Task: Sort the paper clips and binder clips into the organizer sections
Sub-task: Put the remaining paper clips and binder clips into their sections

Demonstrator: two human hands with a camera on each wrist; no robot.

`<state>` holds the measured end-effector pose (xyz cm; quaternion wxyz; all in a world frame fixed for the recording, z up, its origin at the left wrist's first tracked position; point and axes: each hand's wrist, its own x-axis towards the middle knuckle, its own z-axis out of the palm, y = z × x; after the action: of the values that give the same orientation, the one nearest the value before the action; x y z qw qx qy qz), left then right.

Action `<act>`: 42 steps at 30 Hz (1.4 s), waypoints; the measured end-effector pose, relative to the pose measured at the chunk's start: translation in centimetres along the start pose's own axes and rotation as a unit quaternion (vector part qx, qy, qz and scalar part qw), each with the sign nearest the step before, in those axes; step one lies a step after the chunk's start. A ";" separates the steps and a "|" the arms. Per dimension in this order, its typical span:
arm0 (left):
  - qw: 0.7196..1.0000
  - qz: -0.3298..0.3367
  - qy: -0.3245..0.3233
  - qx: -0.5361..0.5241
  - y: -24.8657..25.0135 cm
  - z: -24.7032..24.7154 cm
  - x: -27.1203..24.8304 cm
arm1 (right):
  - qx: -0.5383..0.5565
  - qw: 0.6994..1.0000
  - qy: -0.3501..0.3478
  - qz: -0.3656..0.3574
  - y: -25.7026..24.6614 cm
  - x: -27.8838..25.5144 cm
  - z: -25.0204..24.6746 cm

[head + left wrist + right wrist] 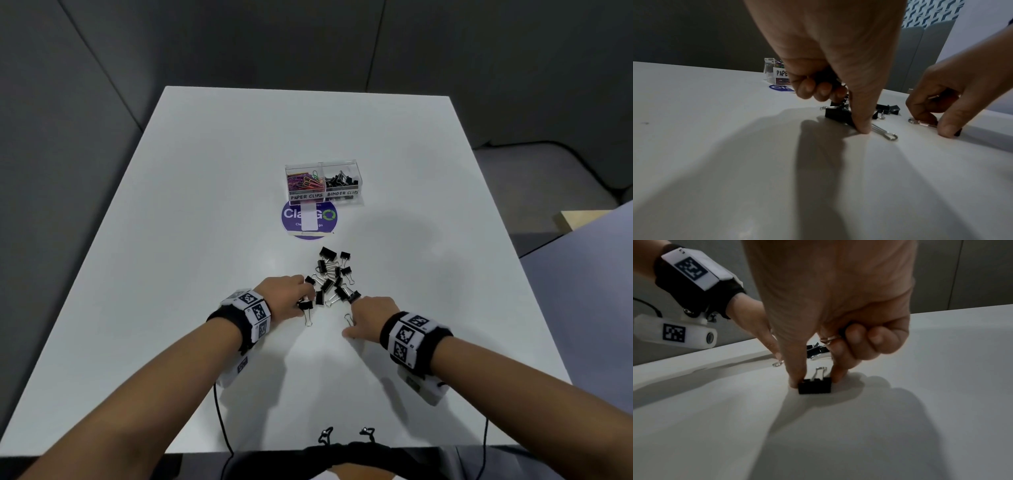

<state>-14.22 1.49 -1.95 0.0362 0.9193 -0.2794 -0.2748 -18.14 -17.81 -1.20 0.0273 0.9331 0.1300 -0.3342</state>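
A clear two-section organizer (323,197) stands mid-table, with coloured paper clips (306,181) in its left section and black binder clips (342,180) in its right. A loose pile of black binder clips (334,274) lies nearer to me. My left hand (303,301) pinches one binder clip (836,113) at the pile's left edge, thumb pressed down on it, and something dark sits in its other curled fingers. My right hand (815,379) pinches another binder clip (815,386) between thumb and forefinger on the table, at the pile's near right.
A round purple sticker (310,219) lies on the white table (205,205) just in front of the organizer. Black cables (219,411) hang over the near edge. A second table surface (599,274) stands to the right.
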 end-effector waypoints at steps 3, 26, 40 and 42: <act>1.000 0.017 0.004 0.005 -0.1 0.0 0.0 | 0.035 0.999 -0.010 0.014 0.1 0.3 0.0; 0.990 0.032 -0.010 0.136 1.9 -0.4 1.1 | -0.046 0.996 0.060 -0.053 0.7 0.3 1.4; 0.990 -0.120 0.072 0.015 -2.0 -1.0 -0.5 | 0.180 0.983 0.046 -0.004 3.3 2.0 -0.9; 0.988 -0.138 0.058 -0.026 -2.5 -0.8 -0.1 | 0.229 0.972 0.056 0.024 3.4 2.5 -1.0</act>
<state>-12.66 3.54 -1.73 0.0379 0.9622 -0.1399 -0.2304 -14.78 -20.41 -2.09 -0.1860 0.9348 0.0288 -0.3011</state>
